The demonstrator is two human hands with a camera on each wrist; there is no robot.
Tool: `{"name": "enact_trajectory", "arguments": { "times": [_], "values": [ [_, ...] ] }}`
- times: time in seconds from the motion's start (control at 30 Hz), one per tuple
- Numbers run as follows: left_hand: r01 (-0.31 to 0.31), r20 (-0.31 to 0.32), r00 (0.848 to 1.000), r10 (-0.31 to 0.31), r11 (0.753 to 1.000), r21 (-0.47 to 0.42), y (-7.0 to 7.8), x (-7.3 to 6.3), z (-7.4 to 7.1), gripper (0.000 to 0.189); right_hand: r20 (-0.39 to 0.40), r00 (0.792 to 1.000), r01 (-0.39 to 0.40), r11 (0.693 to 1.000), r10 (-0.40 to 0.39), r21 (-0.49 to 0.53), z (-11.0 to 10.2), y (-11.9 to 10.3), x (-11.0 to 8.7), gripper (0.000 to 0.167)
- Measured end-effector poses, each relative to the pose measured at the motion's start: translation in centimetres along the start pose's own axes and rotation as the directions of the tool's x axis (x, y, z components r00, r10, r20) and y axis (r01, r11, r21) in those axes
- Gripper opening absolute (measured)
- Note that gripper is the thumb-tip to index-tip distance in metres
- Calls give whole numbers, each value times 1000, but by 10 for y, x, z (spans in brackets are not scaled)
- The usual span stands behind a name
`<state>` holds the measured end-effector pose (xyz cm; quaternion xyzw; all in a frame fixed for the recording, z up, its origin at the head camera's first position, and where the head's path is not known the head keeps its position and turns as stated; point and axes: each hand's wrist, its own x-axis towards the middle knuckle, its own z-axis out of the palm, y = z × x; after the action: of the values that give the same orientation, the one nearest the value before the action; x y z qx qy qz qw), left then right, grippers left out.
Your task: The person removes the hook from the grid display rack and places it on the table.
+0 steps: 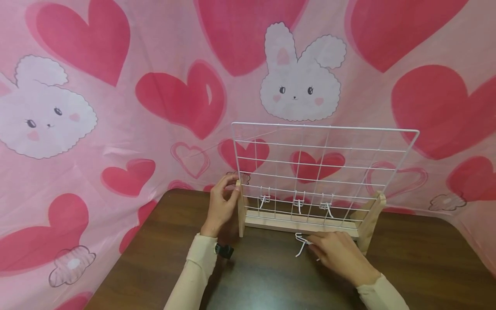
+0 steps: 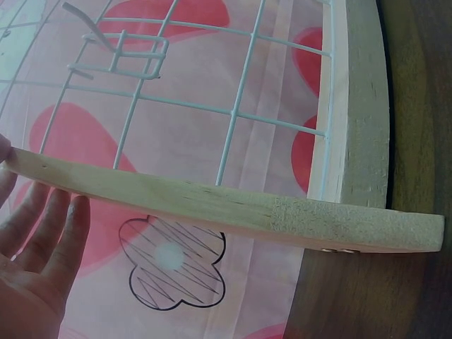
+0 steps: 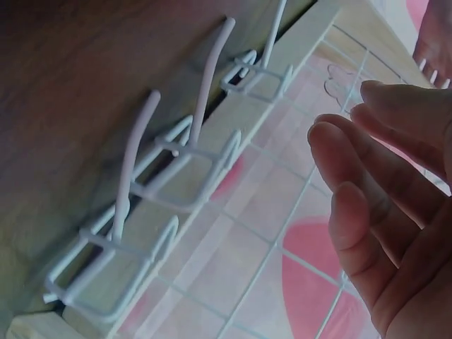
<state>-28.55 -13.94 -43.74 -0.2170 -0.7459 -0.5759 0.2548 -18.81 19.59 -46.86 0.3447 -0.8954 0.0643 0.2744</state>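
Note:
A white wire grid rack (image 1: 325, 168) stands in a pale wooden frame on the table. My left hand (image 1: 221, 206) holds the top of the left wooden side post (image 2: 212, 201), thumb at its end and fingers along its outer face. Three white hooks (image 1: 298, 203) hang on the lower grid. More white wire hooks (image 3: 187, 155) are in front of the wooden base bar (image 1: 302, 225), their prongs sticking out. Beside one loose hook (image 1: 302, 244) is my right hand (image 1: 341, 254). In the right wrist view its fingers are loosely bent, with nothing between them.
The dark brown wooden table (image 1: 263, 275) carries the rack near its back edge. Behind it hangs a pink cloth (image 1: 155, 43) printed with hearts and rabbits. A dark band device (image 1: 224, 250) sits on my left wrist.

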Motion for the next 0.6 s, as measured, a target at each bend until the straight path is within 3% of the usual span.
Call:
{"name": "enact_trajectory", "arguments": {
  "times": [0.43, 0.5, 0.6],
  "values": [
    [-8, -10, 1000, 8, 1000, 2, 1, 0, 0, 28, -97, 994, 40, 999, -40, -6, -24, 12, 3, 30],
    [-8, -14, 1000, 8, 1000, 11, 1, 0, 0, 28, -114, 992, 49, 999, -49, 2, -28, 14, 4, 24],
    [-10, -20, 1000, 11, 1000, 20, 2, 0, 1, 27, -148, 988, 52, 999, -50, 8, -32, 16, 4, 3]
  ]
}}
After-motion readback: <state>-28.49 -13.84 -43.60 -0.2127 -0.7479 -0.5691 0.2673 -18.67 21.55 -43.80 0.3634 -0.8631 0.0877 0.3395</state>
